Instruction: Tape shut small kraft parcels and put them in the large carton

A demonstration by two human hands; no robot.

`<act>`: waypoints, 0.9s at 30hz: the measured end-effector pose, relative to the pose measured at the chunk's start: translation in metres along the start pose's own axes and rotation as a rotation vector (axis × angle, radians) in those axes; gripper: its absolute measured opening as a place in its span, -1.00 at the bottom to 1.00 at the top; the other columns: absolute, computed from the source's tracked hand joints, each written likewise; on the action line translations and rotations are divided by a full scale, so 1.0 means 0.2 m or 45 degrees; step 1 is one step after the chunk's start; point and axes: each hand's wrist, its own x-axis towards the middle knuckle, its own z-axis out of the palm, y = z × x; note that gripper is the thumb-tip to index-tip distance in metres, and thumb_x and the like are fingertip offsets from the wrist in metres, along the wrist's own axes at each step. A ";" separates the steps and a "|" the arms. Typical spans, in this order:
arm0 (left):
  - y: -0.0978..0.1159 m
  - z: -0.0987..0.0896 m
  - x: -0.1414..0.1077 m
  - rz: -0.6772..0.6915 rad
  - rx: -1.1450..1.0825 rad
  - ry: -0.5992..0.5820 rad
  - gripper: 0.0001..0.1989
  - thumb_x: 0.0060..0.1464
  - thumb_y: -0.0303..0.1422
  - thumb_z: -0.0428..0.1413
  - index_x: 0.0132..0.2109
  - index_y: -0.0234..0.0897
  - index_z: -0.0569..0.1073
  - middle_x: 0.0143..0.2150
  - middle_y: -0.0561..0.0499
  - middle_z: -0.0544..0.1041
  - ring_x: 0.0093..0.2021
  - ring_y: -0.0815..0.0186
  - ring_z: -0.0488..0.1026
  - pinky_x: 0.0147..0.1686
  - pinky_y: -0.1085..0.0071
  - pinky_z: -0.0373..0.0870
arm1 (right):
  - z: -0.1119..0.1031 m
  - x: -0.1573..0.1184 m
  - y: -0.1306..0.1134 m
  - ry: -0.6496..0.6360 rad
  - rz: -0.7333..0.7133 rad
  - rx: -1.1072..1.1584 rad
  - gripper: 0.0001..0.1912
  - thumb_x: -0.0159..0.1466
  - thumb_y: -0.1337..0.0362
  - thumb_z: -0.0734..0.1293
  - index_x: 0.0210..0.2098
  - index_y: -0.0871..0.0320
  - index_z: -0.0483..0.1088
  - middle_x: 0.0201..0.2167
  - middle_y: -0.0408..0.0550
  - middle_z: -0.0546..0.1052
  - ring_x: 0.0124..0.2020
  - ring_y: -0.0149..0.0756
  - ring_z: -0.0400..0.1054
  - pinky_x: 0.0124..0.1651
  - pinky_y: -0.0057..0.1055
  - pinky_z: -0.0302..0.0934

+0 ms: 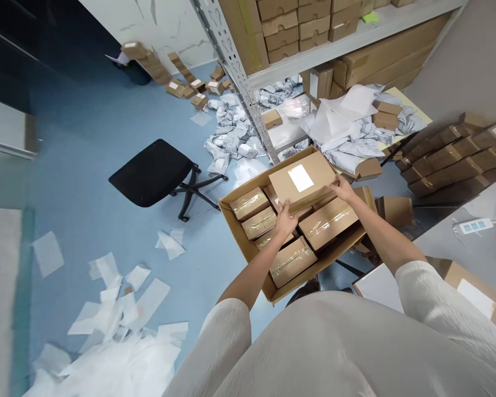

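A flat brown box (pixel 320 170) with a white label is held between my two hands, over the far side of a large open carton (pixel 248 257). My left hand (pixel 286 221) grips its near left edge, and my right hand (pixel 342 188) has hold of its right end. Beneath and around it, several taped brown boxes lie in the carton, among them a wide one (pixel 327 221) under my right forearm and another (pixel 292 261) close to my left forearm. The undersides of the held box and some fingertips are hidden.
A black chair (pixel 152 172) stands left of the carton. Beyond the carton rises a metal shelf post (pixel 248 91), with grey bags (pixel 231 135) on the floor. White sheets (pixel 124 353) cover the lower left floor. Stacked boxes (pixel 450 157) and a desk (pixel 471 220) are at right.
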 end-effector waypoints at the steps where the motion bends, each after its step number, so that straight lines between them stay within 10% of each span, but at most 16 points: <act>1: 0.01 0.00 -0.01 0.019 0.010 0.007 -0.15 0.22 -0.37 0.24 0.60 -0.18 0.22 0.70 -0.15 -0.04 0.66 -0.08 0.00 0.59 0.07 0.14 | -0.03 -0.02 -0.02 0.009 -0.029 0.035 -0.12 0.12 -0.09 0.56 0.34 0.15 0.39 0.28 0.18 0.55 0.28 0.17 0.43 0.44 0.13 0.24; 15: 0.42 -0.06 -0.13 0.471 0.181 0.324 -0.17 0.18 -0.40 0.24 0.56 -0.21 0.28 0.70 -0.18 -0.02 0.65 -0.13 0.03 0.57 -0.01 0.16 | -0.33 -0.45 0.00 0.152 -0.164 0.442 -0.32 0.16 -0.12 0.50 0.18 0.04 0.43 0.12 0.05 0.64 0.14 -0.02 0.52 0.25 -0.04 0.43; 27: 0.91 0.46 -0.44 0.813 0.088 0.094 -0.18 0.20 -0.42 0.23 0.57 -0.21 0.28 0.71 -0.16 -0.06 0.66 -0.14 0.00 0.59 -0.02 0.14 | -1.03 -1.10 0.30 0.588 -0.170 0.337 -0.30 0.20 -0.13 0.48 0.23 0.03 0.43 0.21 0.07 0.57 0.21 0.04 0.46 0.27 0.05 0.44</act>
